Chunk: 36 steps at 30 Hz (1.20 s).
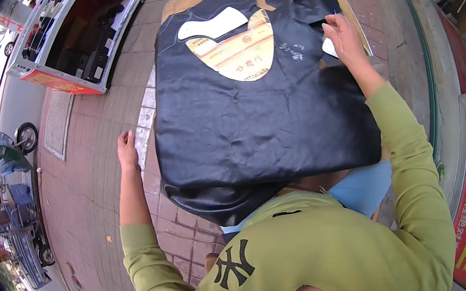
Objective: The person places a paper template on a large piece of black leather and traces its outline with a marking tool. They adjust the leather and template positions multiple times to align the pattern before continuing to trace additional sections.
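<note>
From my remote seat I watched a black sheet draped over a table in front of the person. It looked smooth and softly shiny, creased across the middle, and it hung in dark folds over the near edge. Pale lines curved over its far-left part, and white scribbles marked its right side. A curved white template lay near the far edge, partly along a rounded, printed tan patch. The right hand had its fingers drawn together beside a white piece; I couldn't tell what they gripped. The left hand was half curled, apart from the sheet; I couldn't tell whether it held anything.
</note>
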Each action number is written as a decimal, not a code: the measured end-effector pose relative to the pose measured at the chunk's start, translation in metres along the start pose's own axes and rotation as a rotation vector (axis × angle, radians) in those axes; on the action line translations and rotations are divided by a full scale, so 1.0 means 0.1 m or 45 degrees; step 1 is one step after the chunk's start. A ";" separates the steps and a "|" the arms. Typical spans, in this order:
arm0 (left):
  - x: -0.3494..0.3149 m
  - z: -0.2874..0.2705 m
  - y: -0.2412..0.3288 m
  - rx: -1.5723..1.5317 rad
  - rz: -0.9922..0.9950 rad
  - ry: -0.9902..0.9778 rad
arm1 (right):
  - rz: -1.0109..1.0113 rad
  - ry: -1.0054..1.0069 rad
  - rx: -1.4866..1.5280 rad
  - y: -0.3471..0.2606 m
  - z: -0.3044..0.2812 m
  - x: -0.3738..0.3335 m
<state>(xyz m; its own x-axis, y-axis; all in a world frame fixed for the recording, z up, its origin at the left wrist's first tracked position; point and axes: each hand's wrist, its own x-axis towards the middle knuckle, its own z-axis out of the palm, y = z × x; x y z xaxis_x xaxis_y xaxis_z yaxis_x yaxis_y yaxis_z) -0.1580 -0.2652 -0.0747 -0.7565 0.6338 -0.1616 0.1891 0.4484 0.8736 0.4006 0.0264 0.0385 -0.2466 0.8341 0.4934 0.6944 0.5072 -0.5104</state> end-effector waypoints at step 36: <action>-0.39 -0.43 -0.10 -0.790 -0.401 -0.425 | 0.833 0.284 1.253 -0.22 -1.51 -1.88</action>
<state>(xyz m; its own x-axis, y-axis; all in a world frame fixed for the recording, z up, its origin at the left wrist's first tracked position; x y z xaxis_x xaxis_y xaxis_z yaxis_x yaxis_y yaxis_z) -0.1578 -0.3215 -0.0570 -0.4687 0.7356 -0.4890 -0.4639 0.2661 0.8450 0.5339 -0.1742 0.0631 0.1496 0.9887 0.0015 -0.1930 0.0307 -0.9807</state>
